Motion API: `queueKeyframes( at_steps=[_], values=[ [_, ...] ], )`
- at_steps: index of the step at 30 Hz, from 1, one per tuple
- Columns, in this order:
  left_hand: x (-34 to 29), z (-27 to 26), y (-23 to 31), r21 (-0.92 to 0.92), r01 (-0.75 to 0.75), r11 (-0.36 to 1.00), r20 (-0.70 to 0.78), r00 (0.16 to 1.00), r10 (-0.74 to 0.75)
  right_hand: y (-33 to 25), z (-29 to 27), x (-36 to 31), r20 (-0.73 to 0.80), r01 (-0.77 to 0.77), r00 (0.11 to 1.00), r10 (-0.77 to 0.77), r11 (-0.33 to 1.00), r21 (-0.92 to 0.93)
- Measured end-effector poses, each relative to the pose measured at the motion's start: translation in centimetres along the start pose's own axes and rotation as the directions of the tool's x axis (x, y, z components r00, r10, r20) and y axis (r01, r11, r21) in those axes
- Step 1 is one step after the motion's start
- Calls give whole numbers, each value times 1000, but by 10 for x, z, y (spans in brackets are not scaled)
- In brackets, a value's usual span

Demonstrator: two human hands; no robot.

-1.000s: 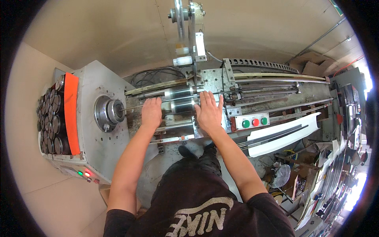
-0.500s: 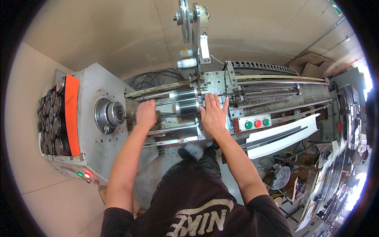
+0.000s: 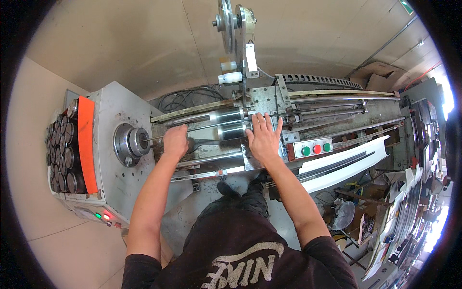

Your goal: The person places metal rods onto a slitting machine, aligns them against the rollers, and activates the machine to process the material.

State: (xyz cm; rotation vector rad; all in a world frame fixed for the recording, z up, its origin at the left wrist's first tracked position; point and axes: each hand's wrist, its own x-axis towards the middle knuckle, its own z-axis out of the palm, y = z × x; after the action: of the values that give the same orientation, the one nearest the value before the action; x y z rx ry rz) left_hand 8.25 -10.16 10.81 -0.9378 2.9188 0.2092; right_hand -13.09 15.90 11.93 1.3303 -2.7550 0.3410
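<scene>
A thin metal rod [image 3: 207,126] slants from the round chuck [image 3: 138,141] on the left toward my right hand. Closed around the rod, a short way right of the chuck, is my left hand [image 3: 175,141]. My right hand [image 3: 264,138] lies flat with fingers apart at the rod's right part, beside a shiny steel cylinder [image 3: 232,131]. Its palm hides what lies beneath. Behind the rod sits a second steel cylinder [image 3: 226,115].
A grey machine housing [image 3: 113,103] stands left, with stacked round metal pieces [image 3: 62,149] on it. Right of my right hand is a button box [image 3: 314,148]. Dark strips [image 3: 337,166] lie in a white trough [image 3: 308,185]. A wheel [image 3: 226,26] rises behind the machine.
The whole view has tilted slightly. Both hands keep nearly the same places on the machine, the left closed and the right flat.
</scene>
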Motion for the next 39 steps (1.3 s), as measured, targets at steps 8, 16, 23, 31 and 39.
queueKeyframes(
  at_steps=[8, 16, 23, 31, 39],
  values=[
    [7, 9, 18, -34, -75, 997, -84, 994, 72, 3, 2, 0, 38, -20, 999, 21, 1000, -21],
    [17, 10, 50, -54, -147, 988, -95, 985, 141, 7, 7, 0, -7, 2, 1000, -2, 1000, -18],
    [28, 20, 69, -26, -184, 983, -83, 980, 181, 7, 9, 0, -51, 3, 999, -3, 1000, 2],
    [27, 22, 70, -66, -243, 968, -136, 963, 232, 6, 8, 0, -20, -26, 999, 25, 999, -20],
    [23, 23, 60, -84, -210, 974, -147, 969, 196, 10, 8, 0, -29, -25, 999, 24, 999, -24]
  ],
)
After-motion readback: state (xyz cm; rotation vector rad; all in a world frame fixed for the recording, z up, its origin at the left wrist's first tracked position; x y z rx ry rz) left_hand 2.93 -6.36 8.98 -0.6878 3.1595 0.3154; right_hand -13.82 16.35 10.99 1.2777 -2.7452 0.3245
